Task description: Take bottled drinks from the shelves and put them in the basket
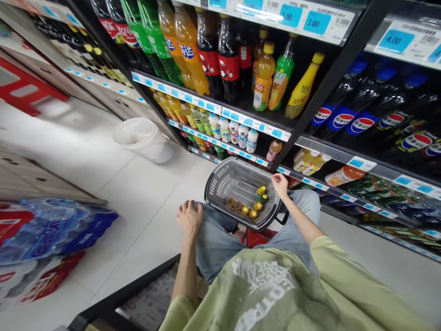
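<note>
A grey plastic shopping basket (220,181) rests between my knees in front of a drinks shelf. Several bottles (248,209) with yellow caps stand in its near right corner. My right hand (279,185) reaches over the basket's right rim, fingers curled beside the topmost bottle (262,190); whether it grips the bottle is unclear. My left hand (189,216) lies flat on my left knee, fingers spread and holding nothing. I sit low in jeans and a green shirt.
The shelving (241,122) holds soft-drink bottles in rows, with small bottles (234,131) on the lower shelves and cola bottles (361,122) to the right. A white bucket (144,138) stands on the tiled floor. Shrink-wrapped water packs (51,230) lie at left.
</note>
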The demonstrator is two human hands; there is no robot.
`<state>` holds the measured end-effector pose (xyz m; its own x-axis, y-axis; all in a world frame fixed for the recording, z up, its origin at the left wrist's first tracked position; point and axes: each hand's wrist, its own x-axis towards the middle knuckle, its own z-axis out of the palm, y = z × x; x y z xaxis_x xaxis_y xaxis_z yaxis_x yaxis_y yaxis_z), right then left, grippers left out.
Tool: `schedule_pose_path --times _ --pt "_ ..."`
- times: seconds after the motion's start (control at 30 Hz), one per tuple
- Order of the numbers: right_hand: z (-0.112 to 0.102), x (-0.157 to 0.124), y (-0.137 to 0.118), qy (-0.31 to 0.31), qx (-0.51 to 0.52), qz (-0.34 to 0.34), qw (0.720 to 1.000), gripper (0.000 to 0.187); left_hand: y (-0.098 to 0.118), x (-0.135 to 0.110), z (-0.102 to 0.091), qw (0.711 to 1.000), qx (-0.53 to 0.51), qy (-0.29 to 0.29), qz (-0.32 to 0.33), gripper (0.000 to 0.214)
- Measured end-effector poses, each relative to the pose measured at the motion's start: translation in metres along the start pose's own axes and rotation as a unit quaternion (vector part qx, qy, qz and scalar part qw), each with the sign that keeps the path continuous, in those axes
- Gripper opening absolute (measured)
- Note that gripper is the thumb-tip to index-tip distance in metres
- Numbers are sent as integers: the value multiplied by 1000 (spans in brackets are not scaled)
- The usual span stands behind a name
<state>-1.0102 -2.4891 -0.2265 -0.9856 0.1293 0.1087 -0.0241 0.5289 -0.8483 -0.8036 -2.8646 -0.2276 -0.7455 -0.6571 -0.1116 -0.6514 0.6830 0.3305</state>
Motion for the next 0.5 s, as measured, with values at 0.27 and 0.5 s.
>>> schedule_pose_path --times 0.27,0.5 --pt "-23 87 -102 -163 -307 -298 889 50 20 4 -10 999 -20 -22 -34 40" --pt "-9 165 -135 -251 -544 -352 719 49 22 7 -8 999 -23 -21 -29 39"
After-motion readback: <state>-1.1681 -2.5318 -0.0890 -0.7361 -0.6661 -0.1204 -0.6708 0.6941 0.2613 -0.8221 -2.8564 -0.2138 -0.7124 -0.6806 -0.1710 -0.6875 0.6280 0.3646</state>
